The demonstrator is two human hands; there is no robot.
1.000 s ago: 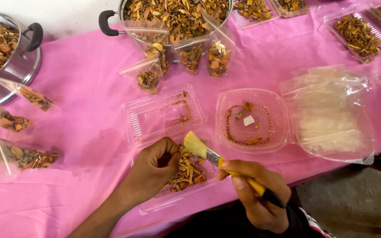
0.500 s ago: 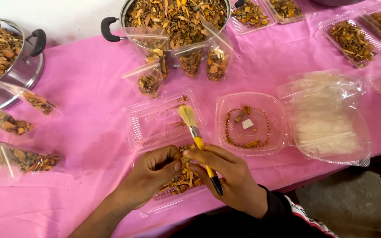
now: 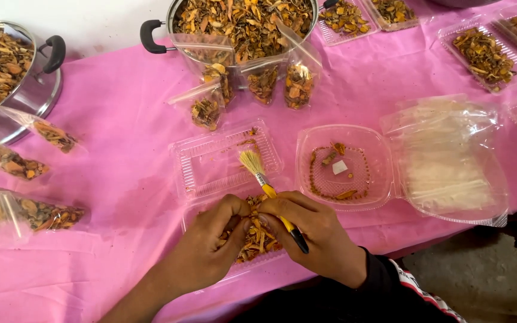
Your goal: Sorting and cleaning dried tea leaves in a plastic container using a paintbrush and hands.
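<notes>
The right hand [image 3: 315,239] is closed around a yellow-handled brush [image 3: 268,190], whose pale bristles point away from the person and rest over the rim of an empty clear tray [image 3: 194,173]. The left hand [image 3: 210,239] pinches something small just beside the right fingertips; what it grips cannot be made out. Both hands sit over a clear tray of dried orange-brown pieces [image 3: 257,236] at the near table edge.

To the right lies an open hinged clear box [image 3: 378,149] with a few scraps and a small white square inside. Small clear bags of dried pieces [image 3: 297,84] lean against a steel pot [image 3: 243,18] at the far side; more filled bags [image 3: 22,164] lie left beside a second steel pot [image 3: 31,90]. Everything rests on a pink tablecloth [image 3: 121,119].
</notes>
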